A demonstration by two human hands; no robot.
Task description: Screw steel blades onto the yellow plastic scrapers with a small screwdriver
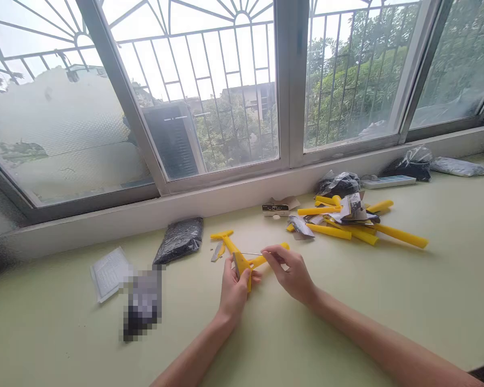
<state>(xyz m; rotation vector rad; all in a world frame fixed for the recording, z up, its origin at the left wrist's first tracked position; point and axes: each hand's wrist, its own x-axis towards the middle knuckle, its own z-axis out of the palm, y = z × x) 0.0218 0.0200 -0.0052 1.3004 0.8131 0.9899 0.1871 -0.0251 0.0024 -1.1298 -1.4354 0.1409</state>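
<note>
My left hand is closed around a yellow plastic tool with a grey strip along one edge, perhaps a scraper. Between the fingertips of my right hand is a thin metal rod, its far end reaching the yellow tool; its tip is too small to make out. A yellow handle runs from the tool towards my right hand, and its far end shows behind the fingers. Just beyond my left hand lie a yellow T-shaped piece and a small grey blade-like piece.
At the right is a pile of yellow handles with card packaging. Black plastic packets and a clear flat packet lie left; a blurred dark item is nearer. Bagged dark things line the window sill.
</note>
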